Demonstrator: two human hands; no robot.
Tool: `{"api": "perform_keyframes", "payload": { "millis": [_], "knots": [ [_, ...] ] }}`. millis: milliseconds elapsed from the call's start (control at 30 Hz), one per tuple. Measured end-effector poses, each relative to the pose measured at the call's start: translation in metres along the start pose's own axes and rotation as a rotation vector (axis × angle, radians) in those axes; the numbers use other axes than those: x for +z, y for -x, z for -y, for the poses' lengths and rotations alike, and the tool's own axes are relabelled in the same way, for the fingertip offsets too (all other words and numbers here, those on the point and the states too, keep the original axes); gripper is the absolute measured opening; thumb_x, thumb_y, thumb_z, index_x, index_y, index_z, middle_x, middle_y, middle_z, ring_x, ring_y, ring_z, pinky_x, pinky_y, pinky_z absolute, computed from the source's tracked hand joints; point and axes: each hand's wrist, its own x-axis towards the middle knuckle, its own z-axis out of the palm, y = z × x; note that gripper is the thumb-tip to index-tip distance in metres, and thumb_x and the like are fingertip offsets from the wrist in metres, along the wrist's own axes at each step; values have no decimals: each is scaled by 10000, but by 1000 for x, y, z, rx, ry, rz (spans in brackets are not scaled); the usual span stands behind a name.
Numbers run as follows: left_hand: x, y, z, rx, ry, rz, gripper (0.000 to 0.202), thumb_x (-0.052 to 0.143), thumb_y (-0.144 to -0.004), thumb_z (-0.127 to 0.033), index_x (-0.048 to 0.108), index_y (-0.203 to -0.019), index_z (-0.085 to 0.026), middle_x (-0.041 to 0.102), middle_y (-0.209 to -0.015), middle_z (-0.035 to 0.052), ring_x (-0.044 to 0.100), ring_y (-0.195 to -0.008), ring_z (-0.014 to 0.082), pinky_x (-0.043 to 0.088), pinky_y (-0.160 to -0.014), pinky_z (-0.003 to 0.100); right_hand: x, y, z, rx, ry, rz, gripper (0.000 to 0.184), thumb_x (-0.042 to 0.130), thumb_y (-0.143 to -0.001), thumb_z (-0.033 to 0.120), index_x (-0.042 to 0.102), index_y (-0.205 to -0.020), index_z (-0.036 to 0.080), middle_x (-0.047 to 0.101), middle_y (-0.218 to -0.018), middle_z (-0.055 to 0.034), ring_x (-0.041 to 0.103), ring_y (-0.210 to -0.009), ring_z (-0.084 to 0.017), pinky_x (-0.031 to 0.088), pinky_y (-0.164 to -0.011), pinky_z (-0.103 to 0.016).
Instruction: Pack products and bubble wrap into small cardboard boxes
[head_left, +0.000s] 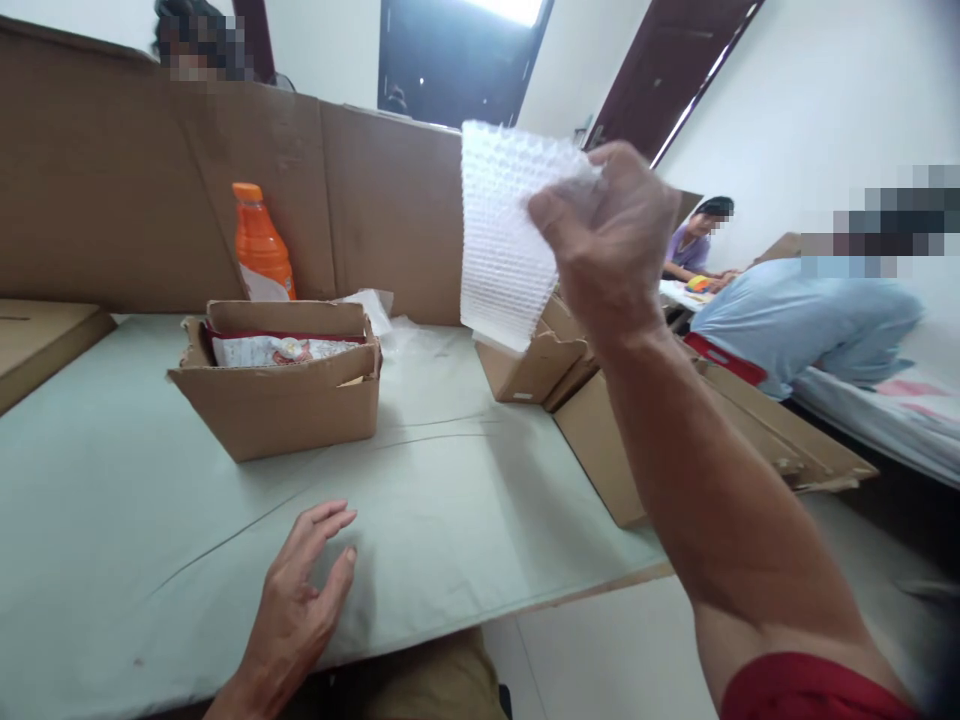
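Observation:
My right hand (619,235) is raised over the right side of the table, its fingers pinching a white bubble wrap pouch (502,240) by one upper corner. The pouch hangs down in front of some small cardboard boxes. Near the table's front edge, my left hand (304,580) holds nothing, its thumb and fingers apart and slightly curved. Beyond that hand stands an open cardboard box (307,410) with printed packets (289,350) inside.
An orange bottle (262,245) stands behind the box, against a tall cardboard partition (397,210). Clear plastic (409,335) lies beside it. More cardboard boxes (600,440) line the table's right edge. A flat carton (49,345) lies at left. Other people (817,310) sit farther right.

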Motion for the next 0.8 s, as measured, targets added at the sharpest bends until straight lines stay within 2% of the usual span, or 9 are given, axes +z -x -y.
{"api": "perform_keyframes", "payload": {
  "millis": [67, 133, 267, 300, 367, 433, 533, 700, 800],
  "knots": [
    [-2, 3, 7, -14, 13, 6, 285, 583, -868, -390, 739, -1067, -257, 650, -1280, 111, 630, -1174, 307, 455, -395, 193, 3, 40, 20, -10, -43, 46, 138, 673, -904, 252, 588, -802, 214, 609, -774, 38, 576, -717, -113, 506, -713, -296],
    [-6, 5, 16, -17, 2, 34, 299, 587, -862, -382, 738, -1092, -265, 641, -1304, 108, 636, -1170, 307, 428, -360, 181, 9, 98, 30, 48, -108, 194, 35, 659, -906, 248, 639, -885, 228, 697, -901, 5, 660, -846, -169, 552, -794, -352],
    [-18, 6, 32, 53, -70, 114, 325, 580, -848, -342, 729, -1127, -266, 653, -1306, 109, 693, -1079, 282, 448, -342, 183, 22, 223, 30, 357, -200, 453, 64, 630, -883, 219, 660, -928, 253, 761, -1029, -41, 701, -1004, -243, 548, -913, -427],
    [-20, 7, 34, 90, -100, 134, 339, 573, -848, -322, 720, -1148, -264, 653, -1312, 112, 693, -1088, 281, 511, -399, 198, 24, 248, 30, 433, -225, 487, 83, 625, -873, 213, 666, -932, 253, 762, -1039, -45, 705, -1007, -247, 553, -911, -426],
    [-21, 8, 35, 186, -173, 188, 404, 565, -846, -267, 677, -1234, -260, 634, -1351, 115, 660, -1171, 286, 635, -668, 280, 25, 283, 34, 537, -268, 531, 136, 593, -863, 179, 679, -935, 256, 760, -1046, -44, 708, -1003, -240, 551, -919, -415],
    [-19, 9, 35, 278, -241, 256, 535, 567, -834, -204, 580, -1366, -263, 584, -1425, 116, 587, -1282, 292, 581, -972, 400, 21, 301, 43, 605, -329, 552, 171, 572, -855, 149, 681, -931, 257, 756, -1050, -41, 705, -1008, -228, 549, -921, -394],
    [-10, 7, 31, 355, -267, 372, 724, 567, -817, -150, 397, -1510, -273, 488, -1523, 118, 482, -1389, 296, 451, -1128, 480, 12, 306, 58, 698, -419, 553, 147, 581, -869, 175, 686, -932, 256, 751, -1043, -44, 701, -1008, -224, 549, -907, -372],
    [5, -6, 14, 300, -162, 484, 729, 548, -841, -194, 329, -1536, -228, 487, -1515, 146, 478, -1384, 293, 424, -1135, 487, -2, 311, 66, 913, -560, 535, 116, 634, -864, 266, 713, -945, 240, 746, -967, -49, 704, -892, -217, 564, -787, -331],
    [16, -17, 2, 153, -102, 547, 689, 523, -871, -257, 328, -1530, -208, 645, -1291, 128, 653, -1105, 237, 534, -955, 386, -5, 321, 63, 1034, -615, 502, 109, 650, -855, 296, 700, -911, 216, 722, -871, -38, 687, -795, -195, 553, -704, -299]
  ]
}}
